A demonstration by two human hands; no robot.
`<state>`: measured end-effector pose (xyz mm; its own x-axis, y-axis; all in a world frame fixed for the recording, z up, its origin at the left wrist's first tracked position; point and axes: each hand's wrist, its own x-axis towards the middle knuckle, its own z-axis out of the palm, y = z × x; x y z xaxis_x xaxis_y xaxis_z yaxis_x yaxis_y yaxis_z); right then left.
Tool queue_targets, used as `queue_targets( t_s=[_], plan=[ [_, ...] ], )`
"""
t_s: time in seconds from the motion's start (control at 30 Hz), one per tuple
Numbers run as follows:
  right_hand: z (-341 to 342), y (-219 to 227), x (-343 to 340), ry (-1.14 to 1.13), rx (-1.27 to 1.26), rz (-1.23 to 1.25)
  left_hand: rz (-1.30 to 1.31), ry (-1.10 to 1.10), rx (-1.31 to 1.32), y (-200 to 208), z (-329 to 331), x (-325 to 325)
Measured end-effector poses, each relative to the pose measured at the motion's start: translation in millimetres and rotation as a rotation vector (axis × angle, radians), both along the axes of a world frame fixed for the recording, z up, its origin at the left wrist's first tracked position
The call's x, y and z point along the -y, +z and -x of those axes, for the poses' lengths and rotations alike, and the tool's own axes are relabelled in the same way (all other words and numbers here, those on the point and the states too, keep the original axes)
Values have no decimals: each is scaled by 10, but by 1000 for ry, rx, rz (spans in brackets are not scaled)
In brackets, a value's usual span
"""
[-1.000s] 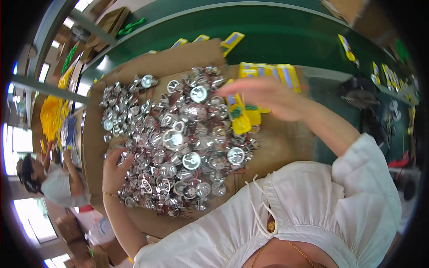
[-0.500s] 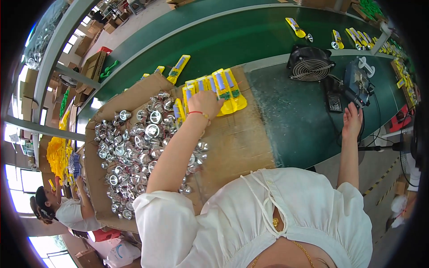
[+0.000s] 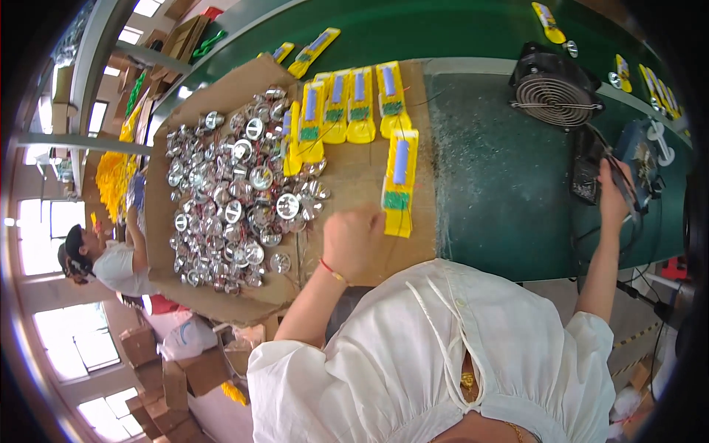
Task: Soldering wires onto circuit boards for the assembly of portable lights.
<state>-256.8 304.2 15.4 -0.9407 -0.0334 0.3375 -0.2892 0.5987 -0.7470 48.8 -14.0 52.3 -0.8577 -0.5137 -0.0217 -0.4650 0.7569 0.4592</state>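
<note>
My left hand (image 3: 357, 238), closed and slightly blurred, is beside the lower end of a yellow plastic piece (image 3: 399, 184) bearing a blue-violet cylindrical cell, a green circuit board and thin wires. Its fingertips are hidden, so I cannot tell what they grip. Behind that piece, several similar yellow pieces (image 3: 360, 111) stand in a row on brown cardboard (image 3: 347, 177). On the right, my right hand (image 3: 616, 193) is wrapped round the black handle of a soldering iron (image 3: 628, 181) with a cable, next to a blue device (image 3: 636, 151) carrying a white spool (image 3: 659, 142).
A cardboard box (image 3: 159, 221) of shiny silver lamp cups (image 3: 221, 199) stands at the left. A black fan (image 3: 555, 92) sits by the green conveyor (image 3: 443, 29), which carries more yellow pieces. Another person (image 3: 111, 258) works at far left.
My left hand has come toward me from the row; one yellow piece now lies apart, nearer me. My right hand has gone from open to closed round the iron. The view has shifted.
</note>
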Motion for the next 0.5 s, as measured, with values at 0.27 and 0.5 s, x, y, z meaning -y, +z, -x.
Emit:
queue_targets(
  t_s=[0.27,0.5],
  plan=[
    [-585,84,-703,-43,-129,105,199,189,-98,-184,-544,141],
    [-1443,-98,294,387,251,353,740,298,-292,-132,-267,596]
  ],
)
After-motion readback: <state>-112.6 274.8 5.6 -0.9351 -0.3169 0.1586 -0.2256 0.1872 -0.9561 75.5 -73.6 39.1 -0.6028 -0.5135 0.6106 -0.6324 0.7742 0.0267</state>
